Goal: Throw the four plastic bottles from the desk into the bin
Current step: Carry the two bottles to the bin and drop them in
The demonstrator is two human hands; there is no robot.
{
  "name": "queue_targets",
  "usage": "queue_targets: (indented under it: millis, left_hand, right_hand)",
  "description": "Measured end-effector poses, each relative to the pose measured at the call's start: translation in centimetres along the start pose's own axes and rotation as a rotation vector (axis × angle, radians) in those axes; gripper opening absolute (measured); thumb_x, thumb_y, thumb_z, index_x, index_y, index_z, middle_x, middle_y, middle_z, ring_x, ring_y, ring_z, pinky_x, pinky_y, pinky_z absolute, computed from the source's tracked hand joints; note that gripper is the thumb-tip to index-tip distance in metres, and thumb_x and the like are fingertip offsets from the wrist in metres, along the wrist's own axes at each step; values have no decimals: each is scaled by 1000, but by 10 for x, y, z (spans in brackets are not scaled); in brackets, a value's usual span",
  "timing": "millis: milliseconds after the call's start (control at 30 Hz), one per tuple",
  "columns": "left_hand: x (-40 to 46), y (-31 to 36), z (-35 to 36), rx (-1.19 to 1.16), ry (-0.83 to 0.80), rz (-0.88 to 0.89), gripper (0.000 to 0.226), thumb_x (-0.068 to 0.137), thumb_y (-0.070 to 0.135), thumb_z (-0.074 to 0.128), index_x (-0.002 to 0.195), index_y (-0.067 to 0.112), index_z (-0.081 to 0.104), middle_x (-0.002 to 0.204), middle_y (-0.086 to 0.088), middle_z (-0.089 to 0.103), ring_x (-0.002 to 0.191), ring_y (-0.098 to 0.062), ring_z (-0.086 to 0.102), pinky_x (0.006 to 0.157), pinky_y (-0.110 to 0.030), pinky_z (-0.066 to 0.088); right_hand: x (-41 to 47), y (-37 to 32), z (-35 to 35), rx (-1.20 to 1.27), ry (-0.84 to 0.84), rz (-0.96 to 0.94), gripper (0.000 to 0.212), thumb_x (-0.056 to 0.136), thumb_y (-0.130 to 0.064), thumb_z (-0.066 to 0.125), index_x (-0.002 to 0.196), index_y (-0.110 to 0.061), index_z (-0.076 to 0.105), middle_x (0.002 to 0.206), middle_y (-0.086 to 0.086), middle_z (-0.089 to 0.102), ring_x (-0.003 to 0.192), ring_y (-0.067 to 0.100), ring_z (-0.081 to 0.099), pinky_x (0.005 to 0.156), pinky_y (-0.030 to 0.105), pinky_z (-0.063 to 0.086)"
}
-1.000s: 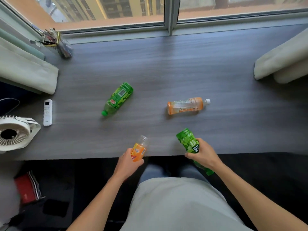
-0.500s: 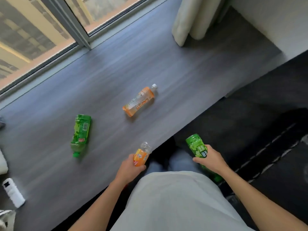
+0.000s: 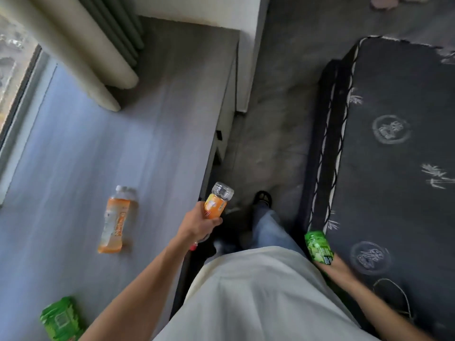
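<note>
A: Head view, held items?
B: Left hand (image 3: 197,223), fingers wrapped round an orange bottle (image 3: 216,201) off the table (image 3: 73,148) edge; right hand (image 3: 331,263) grips a green bottle (image 3: 318,246) beside the bed (image 3: 394,156).
A: On the table?
B: Pale orange bottle (image 3: 115,221) lying mid-left; second green bottle (image 3: 60,319), near left corner.

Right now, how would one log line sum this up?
left hand: holds orange plastic bottle | right hand: holds green plastic bottle | desk: two bottles left | bin: unseen

A green bottle (image 3: 60,321) on the desk (image 3: 73,156) runs off the lower frame edge, the right hand (image 3: 328,263) hides behind its green-labelled bottle (image 3: 318,246), and motion blur renders every label unreadable.
</note>
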State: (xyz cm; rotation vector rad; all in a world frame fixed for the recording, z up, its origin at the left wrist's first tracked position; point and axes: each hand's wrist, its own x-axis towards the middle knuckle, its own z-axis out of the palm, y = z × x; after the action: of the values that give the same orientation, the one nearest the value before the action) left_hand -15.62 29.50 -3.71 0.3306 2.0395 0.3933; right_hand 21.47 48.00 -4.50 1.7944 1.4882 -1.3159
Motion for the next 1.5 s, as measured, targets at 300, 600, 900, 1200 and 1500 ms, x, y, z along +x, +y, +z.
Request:
queue_targets:
  millis: [300, 600, 900, 1200, 1500]
  left_hand:
    - [60, 97, 9, 256, -22, -58, 51, 74, 48, 77, 110, 22, 52, 93, -6, 68, 77, -28, 67, 66, -35, 54]
    - [108, 143, -14, 393, -62, -151, 54, 82, 47, 74, 120, 14, 55, 100, -4, 68, 80, -20, 62, 65, -28, 46]
    - [206, 274, -67, 400, -127, -66, 19, 87, 39, 70, 91, 20, 67, 87, -5, 74, 85, -26, 71, 79, -34, 57]
    - [313, 476, -89, 202, -119, 50, 46, 75, 33, 82, 113, 16, 63, 101, -9, 71, 90, -27, 70, 78, -36, 57]
    - [394, 625, -92, 170, -100, 56, 48, 69, 41, 82, 107, 27, 58, 94, 2, 68, 75, -10, 65, 53, -23, 44]
  right_hand:
    - [56, -62, -89, 211, -22, 58, 28, 78, -13, 83, 99, -1, 70, 90, 18, 70, 74, 23, 62, 68, 30, 46]
    - [139, -195, -178, 234, 95, -103, 44, 69, -46, 85, 99, -19, 69, 86, -2, 71, 78, 14, 64, 62, 24, 44]
    - [193, -280, -240, 240, 74, -82, 49, 71, -37, 87, 112, -16, 69, 101, 6, 74, 90, 20, 69, 71, 29, 51]
    - [213, -286, -281, 368, 109, 127, 66, 77, -13, 85, 134, 4, 54, 129, 27, 61, 117, 41, 59, 100, 50, 48]
    - [280, -326, -377, 296, 65, 234, 31, 79, -16, 83, 99, -3, 64, 93, 20, 68, 70, 21, 57, 63, 29, 43]
